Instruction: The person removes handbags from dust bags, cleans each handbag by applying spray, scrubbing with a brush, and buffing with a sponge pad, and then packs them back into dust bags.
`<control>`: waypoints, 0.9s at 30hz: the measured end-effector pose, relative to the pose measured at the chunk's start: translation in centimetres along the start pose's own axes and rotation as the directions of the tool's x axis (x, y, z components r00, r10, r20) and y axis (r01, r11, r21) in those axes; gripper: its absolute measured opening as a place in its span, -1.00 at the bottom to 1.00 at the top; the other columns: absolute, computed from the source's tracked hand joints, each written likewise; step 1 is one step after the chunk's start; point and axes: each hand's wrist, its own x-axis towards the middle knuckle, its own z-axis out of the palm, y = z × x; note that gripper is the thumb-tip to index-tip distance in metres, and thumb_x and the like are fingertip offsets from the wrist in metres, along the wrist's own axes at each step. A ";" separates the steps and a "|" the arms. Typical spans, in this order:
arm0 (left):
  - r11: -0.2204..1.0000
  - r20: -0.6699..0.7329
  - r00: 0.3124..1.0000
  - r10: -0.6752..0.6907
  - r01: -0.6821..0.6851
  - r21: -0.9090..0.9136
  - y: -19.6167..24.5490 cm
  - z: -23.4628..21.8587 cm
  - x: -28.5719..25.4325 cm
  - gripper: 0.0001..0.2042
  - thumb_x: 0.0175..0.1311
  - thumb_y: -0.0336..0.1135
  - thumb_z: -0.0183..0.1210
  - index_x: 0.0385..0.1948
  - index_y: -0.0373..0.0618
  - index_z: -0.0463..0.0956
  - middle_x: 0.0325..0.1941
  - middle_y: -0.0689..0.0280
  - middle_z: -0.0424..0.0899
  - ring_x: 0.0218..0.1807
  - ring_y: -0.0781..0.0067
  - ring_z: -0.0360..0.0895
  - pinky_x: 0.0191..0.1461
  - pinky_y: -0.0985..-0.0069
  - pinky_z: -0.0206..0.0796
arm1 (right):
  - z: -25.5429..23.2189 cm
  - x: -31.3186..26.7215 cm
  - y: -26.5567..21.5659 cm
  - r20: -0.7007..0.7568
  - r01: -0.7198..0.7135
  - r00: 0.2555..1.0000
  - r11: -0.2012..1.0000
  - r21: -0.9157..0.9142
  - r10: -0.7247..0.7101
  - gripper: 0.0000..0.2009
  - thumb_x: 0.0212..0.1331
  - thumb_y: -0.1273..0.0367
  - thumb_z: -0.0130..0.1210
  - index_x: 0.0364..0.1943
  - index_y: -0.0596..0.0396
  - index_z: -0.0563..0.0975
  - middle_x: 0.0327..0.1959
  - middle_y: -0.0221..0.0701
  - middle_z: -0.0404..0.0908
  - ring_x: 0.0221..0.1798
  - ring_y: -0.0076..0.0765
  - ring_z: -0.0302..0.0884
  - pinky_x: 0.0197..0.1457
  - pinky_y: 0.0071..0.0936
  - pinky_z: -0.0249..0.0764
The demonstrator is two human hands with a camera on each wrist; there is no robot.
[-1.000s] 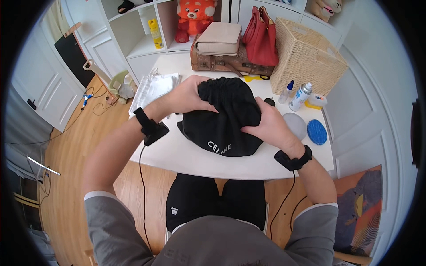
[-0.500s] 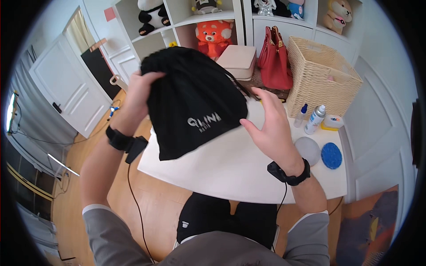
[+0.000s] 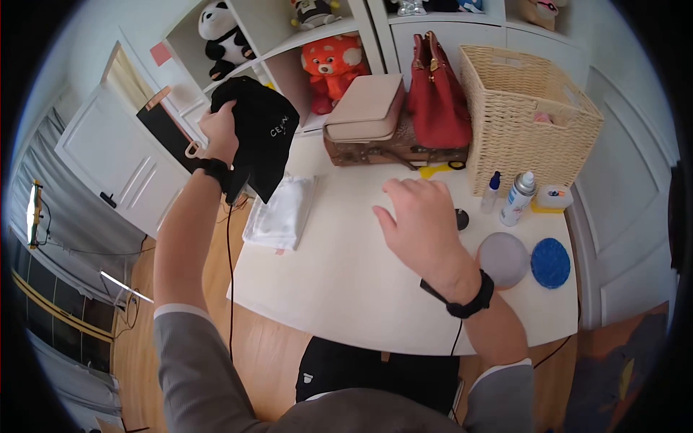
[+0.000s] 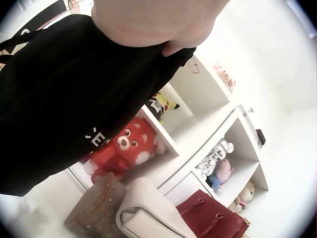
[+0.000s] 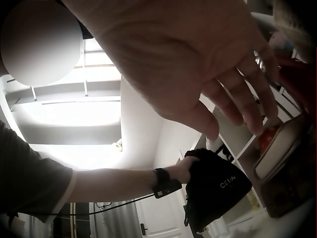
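Observation:
My left hand [image 3: 220, 130] grips the gathered top of a black drawstring dust bag [image 3: 266, 133] with white "CELINE" lettering. It hangs in the air at the table's far left, its lower corner over a folded white satiny cloth [image 3: 283, 213]. Up close in the left wrist view, the black fabric [image 4: 64, 99] fills much of the picture, with the thumb against its edge. My right hand [image 3: 422, 227] hovers palm down over the right half of the white table [image 3: 332, 281]. In the right wrist view its fingers [image 5: 241, 96] are loosely bent, with nothing in them.
At the back, a beige bag [image 3: 364, 108] and a red handbag [image 3: 440, 108] sit on a brown case [image 3: 350, 153]. A wicker basket [image 3: 516, 137] stands beside them. Further right are a spray can [image 3: 517, 200], a grey disc [image 3: 503, 260] and a blue disc [image 3: 551, 263].
Both hands were on the bag at the table's middle. The right hand has let go. My left hand has carried the bag up and away to the far left.

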 end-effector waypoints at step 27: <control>0.945 0.513 0.819 -0.258 0.102 0.311 -15.6 6.5 0.7 -0.08 0.11 -0.05 0.60 0.44 -0.38 0.34 0.19 0.04 0.71 0.13 0.26 0.72 0.22 0.39 0.56 | 4.4 -0.3 1.9 0.158 -0.016 0.987 0.989 -0.149 0.040 -0.82 0.13 0.36 0.39 -0.31 0.12 0.60 -0.40 -0.28 0.69 -0.21 -0.09 0.66 0.13 -0.18 0.41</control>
